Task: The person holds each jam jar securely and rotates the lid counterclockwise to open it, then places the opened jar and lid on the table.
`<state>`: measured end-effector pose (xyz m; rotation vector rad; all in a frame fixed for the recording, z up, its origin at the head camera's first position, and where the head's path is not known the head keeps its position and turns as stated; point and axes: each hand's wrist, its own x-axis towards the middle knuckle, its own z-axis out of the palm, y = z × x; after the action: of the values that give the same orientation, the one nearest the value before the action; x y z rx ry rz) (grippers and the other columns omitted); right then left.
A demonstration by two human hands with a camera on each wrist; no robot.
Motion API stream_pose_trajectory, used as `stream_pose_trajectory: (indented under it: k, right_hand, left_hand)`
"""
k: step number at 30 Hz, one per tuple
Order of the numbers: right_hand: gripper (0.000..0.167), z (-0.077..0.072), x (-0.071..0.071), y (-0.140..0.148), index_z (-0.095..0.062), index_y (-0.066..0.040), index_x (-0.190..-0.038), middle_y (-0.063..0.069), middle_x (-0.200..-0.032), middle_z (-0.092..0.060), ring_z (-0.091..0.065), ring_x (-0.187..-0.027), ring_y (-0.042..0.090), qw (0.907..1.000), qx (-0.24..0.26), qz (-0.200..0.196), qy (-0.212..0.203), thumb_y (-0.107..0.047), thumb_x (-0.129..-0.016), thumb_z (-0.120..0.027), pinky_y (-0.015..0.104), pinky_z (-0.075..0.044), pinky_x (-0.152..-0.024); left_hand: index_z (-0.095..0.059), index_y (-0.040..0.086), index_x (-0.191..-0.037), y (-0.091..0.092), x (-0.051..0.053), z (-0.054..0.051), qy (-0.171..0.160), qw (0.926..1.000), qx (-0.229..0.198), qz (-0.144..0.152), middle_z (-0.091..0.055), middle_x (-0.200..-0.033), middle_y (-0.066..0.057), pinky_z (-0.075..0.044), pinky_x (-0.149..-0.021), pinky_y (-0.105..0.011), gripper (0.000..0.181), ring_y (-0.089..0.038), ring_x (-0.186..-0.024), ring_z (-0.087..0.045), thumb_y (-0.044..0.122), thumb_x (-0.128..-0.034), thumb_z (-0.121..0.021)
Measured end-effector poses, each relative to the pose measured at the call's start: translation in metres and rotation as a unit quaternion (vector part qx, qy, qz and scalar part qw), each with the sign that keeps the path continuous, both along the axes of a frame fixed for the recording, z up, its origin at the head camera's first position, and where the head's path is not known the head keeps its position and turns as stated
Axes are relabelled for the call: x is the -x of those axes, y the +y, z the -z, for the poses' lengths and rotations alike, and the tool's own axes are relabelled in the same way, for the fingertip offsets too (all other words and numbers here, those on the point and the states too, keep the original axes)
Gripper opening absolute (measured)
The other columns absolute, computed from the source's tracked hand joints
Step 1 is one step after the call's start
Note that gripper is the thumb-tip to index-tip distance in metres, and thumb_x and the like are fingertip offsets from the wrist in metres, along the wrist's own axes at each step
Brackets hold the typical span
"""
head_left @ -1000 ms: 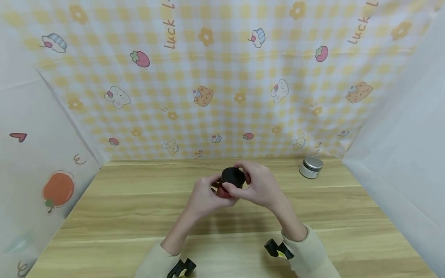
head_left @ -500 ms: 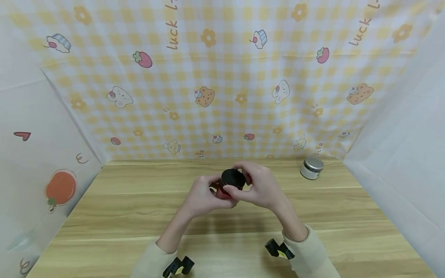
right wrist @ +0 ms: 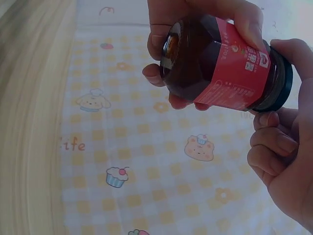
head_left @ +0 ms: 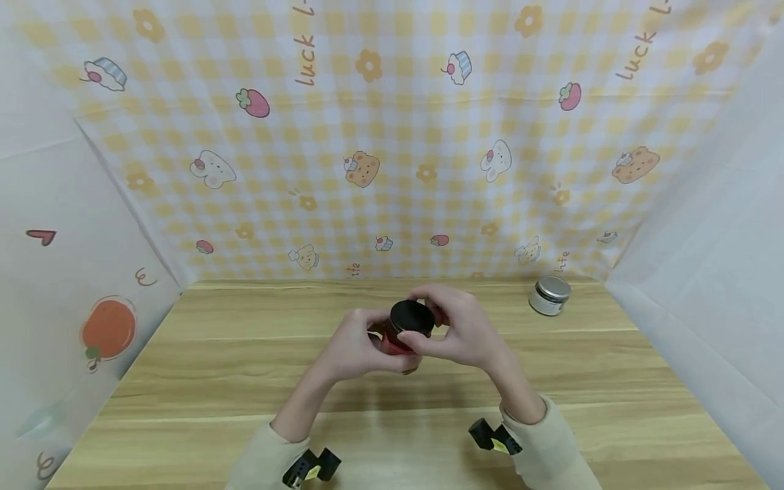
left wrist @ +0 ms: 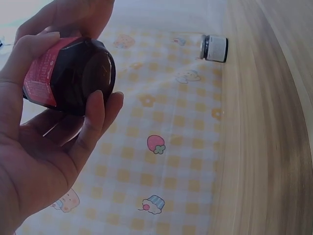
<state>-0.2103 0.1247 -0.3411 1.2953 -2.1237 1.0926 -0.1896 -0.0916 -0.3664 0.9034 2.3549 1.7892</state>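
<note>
A dark glass jam jar (right wrist: 239,71) with a red label and a black lid (head_left: 412,316) is held above the table, tilted. My left hand (head_left: 355,347) grips its body, thumb over the red label and fingers curled round the far side. In the left wrist view the jar's dark base faces right, near the left fingertips (left wrist: 95,105). The right hand (head_left: 459,330) pinches the lid between thumb and fingers. In the right wrist view the lid sits on the jar, and several right fingers are curled below it. What the jar contains is too dark to tell.
A small clear jar (head_left: 550,297) with a silver lid and a pale label stands at the back right of the wooden table (head_left: 245,381). Behind the table hangs a yellow checked cloth (head_left: 275,150). White sheets (head_left: 704,258) close in both sides.
Both hands keep their hold on the jar. My right thumb has shifted slightly right and down along the lid's near side, and the left forearm has moved a little left.
</note>
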Motion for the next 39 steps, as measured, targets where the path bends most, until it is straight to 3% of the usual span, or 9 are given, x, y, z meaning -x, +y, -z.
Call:
stream_pose_trajectory:
  k: [5,9,15,25,29,33,36,39]
  right_hand:
    - [0.043,-0.001,0.001,0.002,-0.067,-0.010,-0.114,-0.004,-0.086,-0.063,-0.050,-0.062,0.009,0.9993,0.006,-0.035,-0.014,-0.048,-0.094,-0.067,0.024,-0.045,-0.052]
    - [0.039,-0.002,-0.001,0.003,-0.066,-0.009,-0.114,-0.002,-0.089,-0.063,-0.053,-0.062,0.009,0.9965,0.017,-0.071,-0.040,-0.042,-0.094,-0.070,0.025,-0.049,-0.051]
    - [0.036,-0.005,-0.004,0.002,-0.066,-0.008,-0.115,-0.002,-0.086,-0.061,-0.050,-0.062,0.007,0.9915,0.027,-0.111,-0.063,-0.036,-0.093,-0.073,0.019,-0.047,-0.050]
    - [0.041,-0.008,-0.009,0.001,-0.066,-0.006,-0.116,0.000,-0.086,-0.061,-0.049,-0.062,0.007,0.9854,0.037,-0.151,-0.069,-0.039,-0.092,-0.072,0.018,-0.047,-0.048]
    - [0.042,-0.009,-0.011,0.000,-0.066,-0.005,-0.117,0.001,-0.086,-0.061,-0.051,-0.064,0.006,0.9827,0.038,-0.167,-0.070,-0.039,-0.093,-0.071,0.020,-0.050,-0.049]
    - [0.040,-0.010,-0.012,-0.002,-0.065,-0.004,-0.118,0.002,-0.088,-0.062,-0.053,-0.065,0.005,0.9782,0.042,-0.195,-0.058,-0.035,-0.093,-0.071,0.021,-0.051,-0.050]
    - [0.039,-0.011,-0.013,-0.003,-0.064,-0.003,-0.119,0.004,-0.091,-0.063,-0.054,-0.067,0.006,0.9742,0.042,-0.214,-0.057,-0.033,-0.094,-0.072,0.020,-0.052,-0.052]
    - [0.040,-0.012,-0.014,-0.004,-0.064,-0.002,-0.119,0.005,-0.092,-0.064,-0.055,-0.069,0.006,0.9718,0.040,-0.225,-0.058,-0.034,-0.094,-0.071,0.020,-0.052,-0.053]
  left_hand:
    - [-0.076,0.010,-0.100,-0.002,0.000,0.000,-0.021,0.9991,-0.017,0.033,-0.073,-0.086,-0.001,-0.057,-0.061,-0.032,0.028,-0.019,-0.072,-0.066,0.016,-0.0752,-0.089]
    - [-0.075,0.005,-0.102,-0.003,0.002,0.001,-0.013,0.9968,-0.036,0.070,-0.074,-0.089,-0.004,-0.059,-0.063,-0.036,0.028,-0.020,-0.075,-0.068,0.011,-0.0769,-0.086]
    - [-0.073,0.001,-0.103,-0.005,0.004,0.001,-0.009,0.9906,-0.056,0.125,-0.073,-0.090,-0.004,-0.059,-0.065,-0.035,0.030,-0.017,-0.076,-0.068,0.011,-0.0770,-0.084]
    - [-0.071,-0.005,-0.097,-0.006,0.006,0.002,-0.008,0.9788,-0.071,0.192,-0.073,-0.086,-0.006,-0.059,-0.068,-0.036,0.029,-0.015,-0.077,-0.068,0.013,-0.0782,-0.083]
    - [-0.069,-0.009,-0.097,-0.006,0.005,0.002,-0.010,0.9717,-0.080,0.222,-0.073,-0.087,-0.008,-0.059,-0.070,-0.035,0.030,-0.014,-0.076,-0.068,0.012,-0.0781,-0.081]
    - [-0.069,-0.009,-0.094,-0.006,0.006,0.003,-0.005,0.9633,-0.091,0.252,-0.072,-0.086,-0.001,-0.058,-0.069,-0.031,0.029,-0.010,-0.075,-0.066,0.012,-0.0782,-0.080]
    - [-0.067,-0.010,-0.095,-0.005,0.006,0.003,-0.013,0.9517,-0.109,0.287,-0.070,-0.088,0.002,-0.058,-0.071,-0.030,0.032,-0.009,-0.076,-0.065,0.016,-0.0808,-0.080]
    - [-0.065,-0.012,-0.097,-0.004,0.006,0.003,-0.021,0.9384,-0.126,0.321,-0.070,-0.087,-0.005,-0.059,-0.071,-0.030,0.039,-0.008,-0.077,-0.065,0.022,-0.0838,-0.080]
